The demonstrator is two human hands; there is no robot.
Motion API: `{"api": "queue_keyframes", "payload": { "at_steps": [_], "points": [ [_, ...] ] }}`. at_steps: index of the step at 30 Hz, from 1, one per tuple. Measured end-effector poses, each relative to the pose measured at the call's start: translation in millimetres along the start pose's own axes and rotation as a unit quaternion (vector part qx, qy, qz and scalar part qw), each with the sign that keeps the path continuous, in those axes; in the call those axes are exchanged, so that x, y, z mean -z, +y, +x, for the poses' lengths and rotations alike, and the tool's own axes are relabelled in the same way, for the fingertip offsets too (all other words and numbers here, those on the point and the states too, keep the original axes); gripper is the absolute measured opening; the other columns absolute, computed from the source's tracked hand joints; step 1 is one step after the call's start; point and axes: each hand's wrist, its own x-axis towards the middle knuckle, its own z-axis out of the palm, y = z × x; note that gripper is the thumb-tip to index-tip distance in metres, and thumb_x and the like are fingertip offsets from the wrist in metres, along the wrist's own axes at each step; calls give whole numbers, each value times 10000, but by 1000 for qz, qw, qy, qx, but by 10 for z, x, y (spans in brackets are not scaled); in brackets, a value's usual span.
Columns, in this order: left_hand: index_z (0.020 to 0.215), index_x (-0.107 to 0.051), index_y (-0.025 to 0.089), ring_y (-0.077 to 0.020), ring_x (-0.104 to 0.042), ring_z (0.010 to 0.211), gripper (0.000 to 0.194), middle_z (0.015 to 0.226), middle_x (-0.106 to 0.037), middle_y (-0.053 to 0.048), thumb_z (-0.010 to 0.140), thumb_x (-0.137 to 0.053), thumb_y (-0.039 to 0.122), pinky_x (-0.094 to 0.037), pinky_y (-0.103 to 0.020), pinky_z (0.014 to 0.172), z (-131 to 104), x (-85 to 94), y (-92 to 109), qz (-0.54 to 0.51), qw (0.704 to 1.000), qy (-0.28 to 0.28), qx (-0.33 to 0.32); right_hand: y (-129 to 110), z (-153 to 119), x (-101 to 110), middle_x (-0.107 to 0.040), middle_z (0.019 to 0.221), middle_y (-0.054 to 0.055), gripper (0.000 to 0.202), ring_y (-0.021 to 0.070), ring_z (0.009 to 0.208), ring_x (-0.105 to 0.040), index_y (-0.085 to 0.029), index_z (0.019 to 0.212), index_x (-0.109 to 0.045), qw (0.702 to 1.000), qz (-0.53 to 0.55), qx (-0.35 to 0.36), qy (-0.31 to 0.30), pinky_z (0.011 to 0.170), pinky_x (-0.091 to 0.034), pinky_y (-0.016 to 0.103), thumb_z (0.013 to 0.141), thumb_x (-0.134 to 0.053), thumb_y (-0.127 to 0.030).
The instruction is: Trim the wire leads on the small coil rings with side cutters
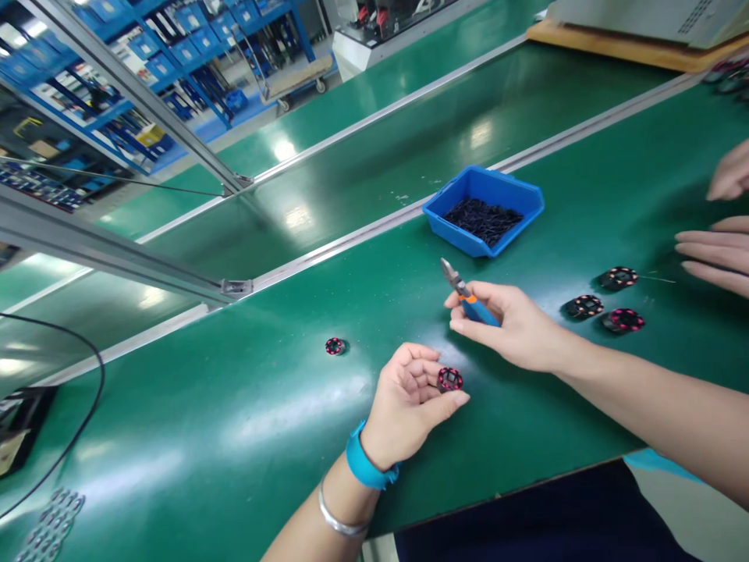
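Note:
My left hand (413, 398), with a blue wristband and a silver bangle behind it, is closed around a small black ring-shaped coil part (450, 380) dotted with pink. In my right hand (509, 324) is a pair of side cutters (468, 297) with blue and orange handles, its metal jaws pointing up and left. The cutters are apart from the held part. A similar small ring part (335, 346) lies on the green table to the left. Right of my right hand lie several more, among them one with pink dots (623, 320) and one with pale dots (586, 306).
A blue bin (483, 211) of thin black pieces stands beyond my right hand. Another person's hands (717, 246) are at the right edge. A metal post (117, 242) rises at left. Small metallic parts (52, 527) sit at lower left, near a black cable (101, 390).

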Motion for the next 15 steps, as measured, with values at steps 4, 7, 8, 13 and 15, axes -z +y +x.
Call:
{"api": "queue_keyframes", "payload": {
  "at_steps": [4, 7, 8, 13, 15],
  "points": [
    [1050, -626, 121, -65, -644, 694, 548, 794, -692, -3, 593, -927, 158, -545, -173, 668, -5, 168, 84, 26, 998, -51, 24, -90, 24, 212, -649, 792, 32, 430, 154, 687, -586, -169, 1013, -632, 983, -29, -92, -156, 619, -509, 290, 769, -704, -515],
    [1033, -668, 114, -73, -640, 676, 497, 800, -691, -9, 612, -923, 187, -563, -207, 685, 16, 293, 145, 37, 997, -61, 20, -160, 0, 292, -639, 790, 41, 472, 165, 711, -600, -162, 1038, -641, 945, -53, -142, -290, 608, -514, 283, 847, -597, -592],
    [1032, -677, 116, -78, -640, 669, 486, 801, -692, -10, 620, -921, 199, -570, -221, 683, 25, 324, 159, 38, 997, -65, 21, -173, -8, 301, -628, 783, 38, 480, 165, 716, -599, -160, 1028, -646, 935, -64, -148, -315, 613, -514, 281, 862, -571, -604],
    [1041, -705, 133, -105, -652, 677, 466, 813, -702, -24, 633, -916, 216, -581, -249, 669, 50, 378, 179, 33, 995, -89, 36, -205, -34, 293, -617, 788, 33, 489, 154, 683, -573, -169, 1078, -645, 910, -100, -160, -370, 607, -497, 276, 887, -526, -603],
    [1036, -711, 136, -98, -651, 685, 459, 828, -711, -27, 632, -918, 203, -574, -240, 684, 50, 369, 180, 30, 994, -95, 39, -230, -39, 292, -622, 789, 31, 485, 151, 671, -561, -174, 1101, -647, 906, -112, -154, -377, 607, -483, 275, 889, -530, -594]
  ]
}}
